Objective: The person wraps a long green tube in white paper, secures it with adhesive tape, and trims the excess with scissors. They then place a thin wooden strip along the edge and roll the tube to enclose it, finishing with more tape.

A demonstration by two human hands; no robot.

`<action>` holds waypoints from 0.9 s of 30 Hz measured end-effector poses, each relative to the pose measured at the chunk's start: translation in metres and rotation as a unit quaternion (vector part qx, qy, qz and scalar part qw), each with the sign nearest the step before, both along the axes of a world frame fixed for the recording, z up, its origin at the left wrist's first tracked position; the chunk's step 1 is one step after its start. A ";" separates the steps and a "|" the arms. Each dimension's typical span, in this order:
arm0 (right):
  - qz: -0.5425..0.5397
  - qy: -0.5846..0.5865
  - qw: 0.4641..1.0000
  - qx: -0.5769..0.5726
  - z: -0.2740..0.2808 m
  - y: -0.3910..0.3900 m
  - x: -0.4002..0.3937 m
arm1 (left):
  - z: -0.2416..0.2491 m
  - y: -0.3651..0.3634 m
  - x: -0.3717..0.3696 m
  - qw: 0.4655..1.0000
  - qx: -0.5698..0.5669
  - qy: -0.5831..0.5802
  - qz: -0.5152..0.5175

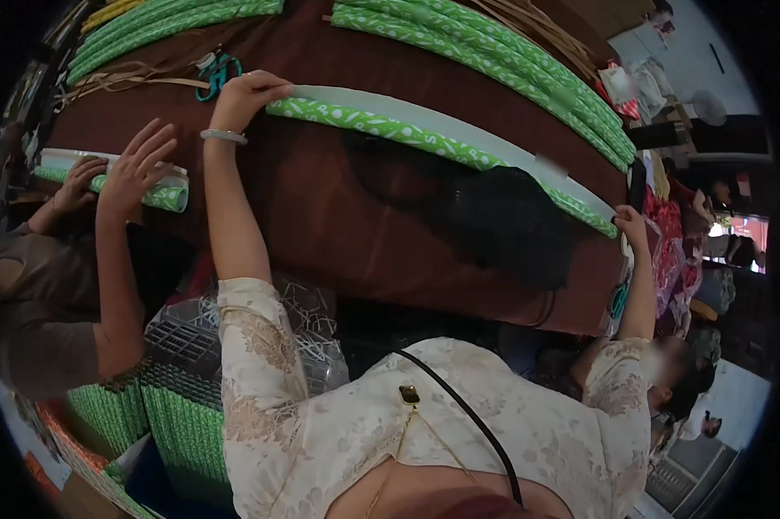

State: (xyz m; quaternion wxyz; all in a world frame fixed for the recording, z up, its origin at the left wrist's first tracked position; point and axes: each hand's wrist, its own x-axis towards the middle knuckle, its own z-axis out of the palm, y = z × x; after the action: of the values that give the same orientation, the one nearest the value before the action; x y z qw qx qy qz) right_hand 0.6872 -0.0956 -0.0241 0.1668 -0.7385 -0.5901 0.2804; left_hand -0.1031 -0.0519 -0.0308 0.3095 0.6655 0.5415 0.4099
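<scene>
The left hand [247, 91] reaches up from a lace sleeve with the arm nearly straight. Its fingers curl down and pinch the near-left end of a long green patterned roll [407, 134] that lies slantwise across the middle of the brown table [321, 216]. The right hand [632, 221] is stretched out to the table's right edge, wrist bent, and sits on the roll's other end; it is too small here to tell how its fingers close. The roll is partly unwound, and a pale strip of its inner side shows along its far edge. More green rolls [511, 60] lie in a bundle along the table's far side. At the table's left end a co-worker's hand [139, 164] rests with spread fingers on a shorter green roll [161, 197]. Teal scissors [217, 73] lie on the table just beyond the left hand, beside loose tan strips [131, 80]. A pale bracelet [224, 135] rings the left wrist.
</scene>
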 end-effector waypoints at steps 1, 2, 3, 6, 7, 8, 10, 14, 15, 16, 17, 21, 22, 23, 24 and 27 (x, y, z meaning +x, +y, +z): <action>0.010 -0.088 0.996 -0.009 0.009 0.001 -0.017 | -0.002 0.002 -0.002 1.000 -0.007 0.021 0.001; 0.018 -0.174 0.984 -0.020 0.016 0.005 -0.028 | 0.001 0.000 0.000 1.000 -0.018 0.015 0.009; 0.026 -0.262 0.964 -0.042 0.014 0.015 -0.028 | 0.003 0.000 0.002 0.999 -0.031 0.009 0.017; -0.020 -0.435 0.900 -0.015 0.051 0.013 -0.119 | 0.005 -0.001 0.004 0.999 -0.027 0.015 0.023; 0.056 -0.365 0.927 0.072 0.046 0.019 -0.127 | 0.000 0.001 0.002 0.999 -0.036 0.006 0.027; 0.133 -0.286 0.936 0.159 0.039 0.026 -0.135 | -0.002 0.002 0.004 0.999 -0.036 0.004 0.021; 0.222 -0.120 0.956 0.152 0.043 0.032 -0.195 | -0.003 0.002 0.004 0.998 -0.006 0.030 0.054; 0.288 -0.016 0.950 0.123 0.035 0.039 -0.276 | -0.007 0.003 -0.003 1.000 -0.002 0.009 0.024; 0.286 -0.013 0.950 0.124 0.032 0.041 -0.289 | -0.007 0.003 -0.002 1.000 -0.002 0.013 0.023; 0.300 0.023 0.947 0.109 0.029 0.042 -0.299 | -0.007 0.003 -0.002 0.999 -0.002 0.017 0.030; 0.314 0.059 0.943 0.094 0.026 0.043 -0.307 | -0.007 0.002 -0.002 0.999 -0.003 0.021 0.037; 0.270 0.113 0.955 0.049 0.012 0.041 -0.318 | -0.005 0.001 -0.003 0.999 0.012 0.015 0.029; 0.269 0.113 0.955 0.046 0.009 0.041 -0.318 | -0.003 0.000 -0.001 0.999 0.005 0.017 0.034; 0.264 0.106 0.956 0.074 0.007 0.040 -0.318 | -0.001 -0.001 0.001 0.999 -0.001 0.019 0.038; 0.259 0.099 0.956 0.101 0.005 0.039 -0.318 | -0.002 0.000 0.001 0.999 -0.004 0.019 0.037; 0.292 0.062 0.936 0.187 0.003 0.040 -0.318 | -0.005 0.001 -0.004 0.999 -0.008 0.005 0.030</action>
State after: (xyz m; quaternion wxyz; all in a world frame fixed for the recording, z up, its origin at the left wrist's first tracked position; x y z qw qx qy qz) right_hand 0.3693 -0.0558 -0.0212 0.2492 -0.4697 -0.8103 0.2465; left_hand -0.1068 -0.0504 -0.0354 0.2994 0.6485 0.5661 0.4114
